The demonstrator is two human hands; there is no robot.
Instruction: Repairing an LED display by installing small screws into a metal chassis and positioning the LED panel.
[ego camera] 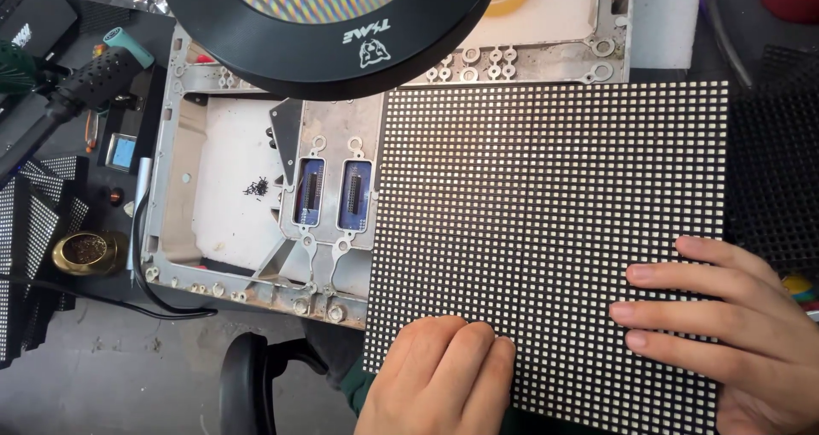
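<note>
A black panel studded with a grid of small white dots (pixel 546 222) lies flat over the right half of a grey metal frame (pixel 171 230). My left hand (pixel 439 375) rests palm down on the panel's near left edge, fingers together. On the near right corner lies my right hand (pixel 734 324), fingers spread flat and pointing left. Neither hand grips anything. Two blue connector sockets (pixel 333 194) show in the frame just left of the panel.
A round black magnifier lamp head (pixel 328 34) hangs over the frame's far side. A hot-air tool (pixel 94 81), a brass tip cleaner (pixel 85 252) and more dotted panels (pixel 30 256) lie at the left. A small heap of dark screws (pixel 257 186) sits inside the frame. A chair (pixel 252 384) stands below.
</note>
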